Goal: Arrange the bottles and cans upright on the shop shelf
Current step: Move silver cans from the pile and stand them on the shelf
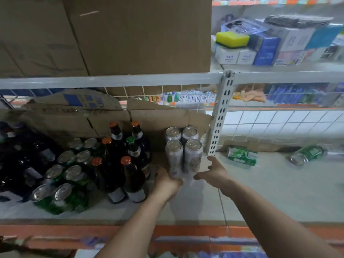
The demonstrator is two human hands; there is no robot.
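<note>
Several tall silver cans stand upright in a tight block on the pale shelf. My left hand cups the base of the front-left can. My right hand presses the lower right side of the front-right can, thumb up and fingers spread. Dark glass bottles with orange and green caps stand upright to the left. Green cans with silver tops stand left of those. On the right part of the shelf, two green cans lie on their sides: one green can nearer, another green can farther right.
A white slotted upright post stands just behind and right of the silver cans. Torn cardboard lines the back of the shelf. Large cardboard boxes sit on the shelf above. Dark bottles crowd the far left.
</note>
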